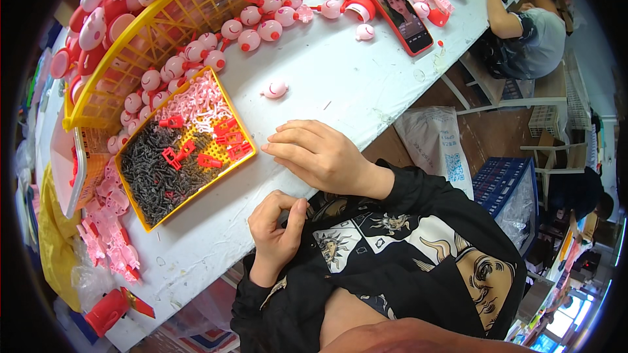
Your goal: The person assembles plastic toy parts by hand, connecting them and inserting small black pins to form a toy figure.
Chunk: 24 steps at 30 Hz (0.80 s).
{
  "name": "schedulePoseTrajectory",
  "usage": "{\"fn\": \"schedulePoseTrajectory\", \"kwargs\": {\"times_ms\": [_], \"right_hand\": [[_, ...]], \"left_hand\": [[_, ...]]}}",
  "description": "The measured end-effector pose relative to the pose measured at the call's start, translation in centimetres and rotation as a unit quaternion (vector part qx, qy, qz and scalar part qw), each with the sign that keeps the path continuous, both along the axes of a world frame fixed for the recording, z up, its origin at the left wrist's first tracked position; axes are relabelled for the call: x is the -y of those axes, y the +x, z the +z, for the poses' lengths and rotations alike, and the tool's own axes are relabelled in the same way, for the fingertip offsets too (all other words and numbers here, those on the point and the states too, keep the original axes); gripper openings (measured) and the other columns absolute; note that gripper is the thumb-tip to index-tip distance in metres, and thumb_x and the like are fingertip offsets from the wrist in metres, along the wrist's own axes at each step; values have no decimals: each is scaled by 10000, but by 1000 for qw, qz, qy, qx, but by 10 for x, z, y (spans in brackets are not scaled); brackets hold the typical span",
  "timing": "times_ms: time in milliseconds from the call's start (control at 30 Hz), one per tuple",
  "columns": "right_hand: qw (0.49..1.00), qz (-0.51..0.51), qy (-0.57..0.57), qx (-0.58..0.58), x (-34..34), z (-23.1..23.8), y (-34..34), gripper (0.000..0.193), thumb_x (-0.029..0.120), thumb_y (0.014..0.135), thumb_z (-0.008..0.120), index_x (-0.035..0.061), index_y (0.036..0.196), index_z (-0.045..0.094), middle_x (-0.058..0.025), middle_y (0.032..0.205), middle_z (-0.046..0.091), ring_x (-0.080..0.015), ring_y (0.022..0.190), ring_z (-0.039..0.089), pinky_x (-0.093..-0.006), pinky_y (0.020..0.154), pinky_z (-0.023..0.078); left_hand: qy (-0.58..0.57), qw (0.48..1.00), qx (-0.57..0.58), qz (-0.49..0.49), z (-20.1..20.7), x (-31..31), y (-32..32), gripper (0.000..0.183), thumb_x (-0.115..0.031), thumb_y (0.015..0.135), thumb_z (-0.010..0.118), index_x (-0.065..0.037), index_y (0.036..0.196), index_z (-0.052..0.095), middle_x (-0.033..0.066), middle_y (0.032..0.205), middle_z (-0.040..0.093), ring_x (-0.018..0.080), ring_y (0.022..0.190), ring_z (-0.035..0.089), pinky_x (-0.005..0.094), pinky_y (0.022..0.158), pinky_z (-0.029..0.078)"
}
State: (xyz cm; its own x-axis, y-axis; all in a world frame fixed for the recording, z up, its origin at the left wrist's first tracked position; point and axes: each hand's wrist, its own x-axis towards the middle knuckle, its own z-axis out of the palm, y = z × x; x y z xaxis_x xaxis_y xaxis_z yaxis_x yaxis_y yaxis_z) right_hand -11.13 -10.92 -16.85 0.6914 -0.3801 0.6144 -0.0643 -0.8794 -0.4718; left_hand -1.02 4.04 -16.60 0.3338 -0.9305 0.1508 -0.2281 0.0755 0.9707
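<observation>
My right hand [325, 157] rests palm down at the table's near edge, its fingers stretched toward the yellow tray [148, 223]. Nothing shows in it. Just below, my left hand [277, 230] is curled, thumb up against the bent fingers; whatever it may hold is hidden. In the tray lie many small black pieces [154, 173], pale pink small parts [206, 99] and several red clip-like pieces [178, 155]. A single pink pig-head toy part [275, 89] lies on the table beyond my right hand.
A yellow basket [140, 21] heaped with pink and red toy parts stands behind the tray. Rows of pink heads [269, 29] lie along it. A red-cased phone [398, 14] sits farther right. Pink pieces [111, 222] lie at left. Another person [533, 36] sits at the far right.
</observation>
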Motion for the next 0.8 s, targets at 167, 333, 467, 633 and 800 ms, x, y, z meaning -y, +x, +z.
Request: {"fn": "schedulePoseTrajectory", "kwargs": {"times_ms": [167,333,467,633,800], "right_hand": [[1000,2,-2,-2,0,1,-1,279,98,821,681,31,1088,636,-107,1020,634,-278,1011,618,-386,893,523],[1000,3,-3,-5,0,0,-1,283,97,820,679,29,1091,636,-109,1024,634,-280,1018,616,-389,897,522],[1000,6,-9,-10,1,0,-2,283,97,820,673,27,1091,636,-110,1030,633,-280,1026,614,-392,906,518],[1000,10,-6,-11,1,-1,-1,283,98,820,671,29,1092,635,-106,1034,633,-279,1031,613,-393,910,517],[1000,2,-1,-8,0,-2,-1,284,99,820,673,32,1093,634,-101,1030,635,-277,1030,614,-392,910,517]], "left_hand": [[4,1000,4,1,-2,-1,0,156,-15,933,588,18,781,584,62,689,597,98,593,527,225,560,394],[9,1000,-2,-1,0,0,0,160,-16,936,586,22,780,585,67,704,601,98,599,534,227,565,403],[6,1000,-4,-2,-1,-1,-1,160,-15,936,584,23,781,585,66,708,602,99,600,536,227,568,408],[12,1000,-2,0,-1,-2,0,159,-19,938,584,21,784,587,61,709,602,99,604,536,226,572,410],[9,1000,-1,-2,-2,-1,0,160,-21,939,585,21,784,587,61,710,602,97,608,535,226,574,409]]}}
